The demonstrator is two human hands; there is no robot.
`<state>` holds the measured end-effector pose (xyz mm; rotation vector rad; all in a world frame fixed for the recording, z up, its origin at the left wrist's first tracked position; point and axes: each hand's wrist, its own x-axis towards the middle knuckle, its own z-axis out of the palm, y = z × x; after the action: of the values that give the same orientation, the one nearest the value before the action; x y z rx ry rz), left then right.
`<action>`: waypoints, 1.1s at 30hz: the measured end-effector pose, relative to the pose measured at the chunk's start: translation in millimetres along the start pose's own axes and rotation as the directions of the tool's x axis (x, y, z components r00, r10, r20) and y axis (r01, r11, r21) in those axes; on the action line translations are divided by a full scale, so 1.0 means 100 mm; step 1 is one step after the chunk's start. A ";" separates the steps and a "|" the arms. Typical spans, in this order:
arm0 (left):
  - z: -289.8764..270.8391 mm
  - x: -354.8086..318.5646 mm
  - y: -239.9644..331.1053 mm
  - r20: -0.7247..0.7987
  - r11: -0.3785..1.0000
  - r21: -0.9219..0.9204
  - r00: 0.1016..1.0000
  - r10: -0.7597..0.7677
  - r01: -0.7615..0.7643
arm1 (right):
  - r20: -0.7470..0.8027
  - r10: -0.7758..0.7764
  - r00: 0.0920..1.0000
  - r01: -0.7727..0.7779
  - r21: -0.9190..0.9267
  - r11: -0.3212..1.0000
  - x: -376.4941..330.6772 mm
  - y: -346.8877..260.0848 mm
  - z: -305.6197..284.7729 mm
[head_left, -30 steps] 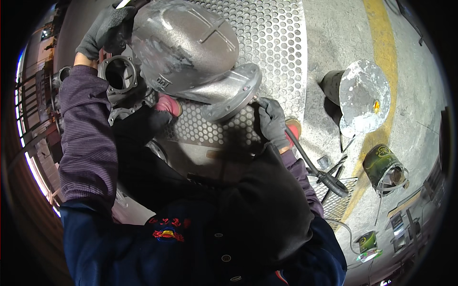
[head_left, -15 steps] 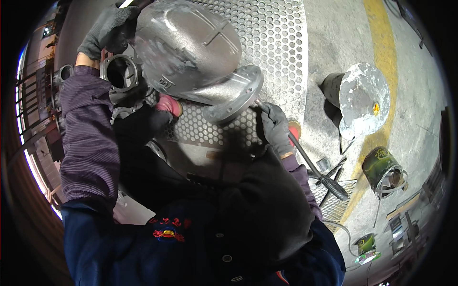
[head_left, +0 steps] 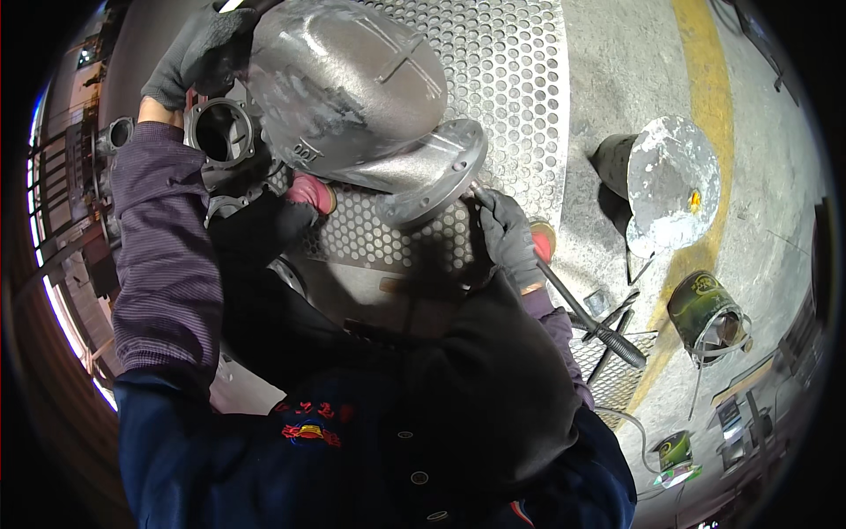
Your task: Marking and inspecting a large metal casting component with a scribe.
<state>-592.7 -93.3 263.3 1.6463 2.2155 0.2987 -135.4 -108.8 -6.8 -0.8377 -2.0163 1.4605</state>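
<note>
A grey cast metal housing [head_left: 352, 88], rounded on top with a round flange [head_left: 436, 176] at its near end, rests on a perforated metal plate. My left hand [head_left: 207, 53], in a dark grey glove, is curled beside the housing's far left side. A short white piece [head_left: 231, 5] shows past its fingers; what it grips is hidden. My right hand [head_left: 507, 229], gloved too, is closed around a slim rod-like tool whose tip is at the flange's right rim. The tool's dark shaft [head_left: 564, 295] runs back to a black ribbed section [head_left: 624, 348].
Several flanged castings [head_left: 220, 132] stand at the left. On the right are a round, paint-spattered stool-like stand [head_left: 674, 185], a green can [head_left: 705, 309] and a smaller green can [head_left: 677, 451]. The perforated plate [head_left: 520, 79] ends at concrete floor; my red shoes [head_left: 310, 194] are on it.
The tool's ribbed end has shifted slightly to the right. My right hand has barely moved at the flange; the left hand and housing look the same.
</note>
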 end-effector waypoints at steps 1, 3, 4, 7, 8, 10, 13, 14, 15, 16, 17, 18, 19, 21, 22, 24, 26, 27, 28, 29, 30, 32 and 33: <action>0.00 0.03 0.01 0.002 1.000 -0.007 1.000 0.016 -0.016 | -0.004 0.039 0.999 -0.039 0.084 0.996 -0.05 0.16 0.06; -0.05 0.05 -0.02 0.001 1.000 -0.007 1.000 0.028 -0.028 | -0.001 0.073 0.997 -0.071 0.173 0.982 -0.03 0.19 0.06; -0.11 0.08 -0.06 0.106 0.955 0.264 0.988 0.109 -0.134 | 0.039 0.175 0.984 -0.179 0.241 0.954 -0.04 0.20 0.04; -0.09 0.08 -0.11 0.128 0.971 0.232 0.991 0.027 -0.056 | 0.070 0.223 0.972 -0.233 0.202 0.951 -0.03 0.05 0.00; -0.07 0.07 -0.12 0.062 0.989 -0.075 0.990 -0.126 0.131 | 0.054 0.165 0.985 -0.170 0.095 0.981 -0.02 0.00 -0.01; -0.04 0.05 -0.13 0.061 0.998 0.027 0.997 -0.056 0.054 | 0.078 0.086 0.993 -0.090 0.050 0.995 -0.01 -0.06 -0.06; -0.03 0.06 -0.15 0.103 0.929 0.308 0.978 0.179 -0.203 | 0.063 0.138 0.988 -0.147 0.191 0.970 -0.09 0.18 0.05; -0.07 0.05 -0.19 0.133 0.875 0.399 0.961 0.242 -0.276 | 0.063 0.268 0.961 -0.271 0.384 0.883 -0.07 0.19 0.10; -0.14 0.12 -0.22 0.240 0.857 0.432 0.952 0.192 -0.282 | 0.031 0.270 0.962 -0.262 0.365 0.893 -0.10 0.15 0.11; -0.18 0.03 -0.25 0.237 0.857 0.437 0.954 0.182 -0.272 | 0.040 0.265 0.963 -0.261 0.368 0.893 -0.09 0.10 0.05; -0.19 0.01 -0.24 0.214 0.886 0.400 0.964 0.159 -0.236 | 0.144 0.283 0.948 -0.313 0.281 0.907 -0.04 -0.02 -0.09; -0.19 -0.01 -0.24 0.192 0.912 0.360 0.972 0.136 -0.199 | 0.243 0.307 0.920 -0.355 0.186 0.916 -0.01 -0.08 -0.16; -0.18 -0.02 -0.23 0.170 0.934 0.317 0.979 0.113 -0.163 | 0.163 0.341 0.926 -0.378 0.401 0.835 -0.04 -0.02 -0.06; -0.11 -0.09 -0.19 0.127 0.970 0.226 0.990 0.062 -0.090 | 0.184 0.394 0.900 -0.435 0.361 0.825 -0.09 -0.06 -0.10; -0.08 -0.11 -0.16 0.106 0.983 0.176 0.994 0.038 -0.056 | 0.200 0.454 0.868 -0.496 0.321 0.807 -0.14 -0.09 -0.14; -0.01 -0.15 -0.04 0.073 0.997 0.071 0.997 -0.005 -0.001 | 0.184 0.499 0.847 -0.527 0.165 0.834 -0.29 -0.22 -0.39; 0.02 -0.13 0.10 0.040 0.999 -0.039 0.999 -0.035 0.036 | 0.054 0.226 0.973 -0.218 -0.122 0.968 -0.44 -0.31 -0.66; 0.05 -0.13 0.16 0.031 0.994 -0.094 0.998 -0.051 0.054 | 0.045 0.257 0.965 -0.255 -0.055 0.965 -0.39 -0.52 -0.78; 0.07 -0.16 0.20 0.022 0.985 -0.154 0.997 -0.073 0.075 | 0.045 0.288 0.956 -0.289 0.008 0.957 -0.30 -0.83 -0.96; 0.09 -0.19 0.26 0.018 0.973 -0.210 0.995 -0.093 0.095 | 0.085 0.269 0.959 -0.261 -0.099 0.960 -0.21 -1.10 -1.14; 0.12 -0.15 0.36 0.020 0.957 -0.275 0.996 -0.088 0.090 | 0.103 0.263 0.959 -0.237 -0.215 0.947 -0.14 -1.40 -1.37; 0.09 -0.20 0.53 0.019 0.941 -0.329 0.997 -0.076 0.078 | 0.005 0.315 0.949 -0.315 -0.037 0.948 -0.06 -2.16 -1.52; 0.16 -0.21 0.58 -0.049 0.965 -0.253 0.995 -0.082 0.067 | -0.065 0.315 0.947 -0.320 -0.091 0.943 -0.09 -2.39 -1.62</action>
<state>-530.0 -96.7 274.0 1.4330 2.1728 0.5890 -58.6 -66.6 268.9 -1.2791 -1.9987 1.4973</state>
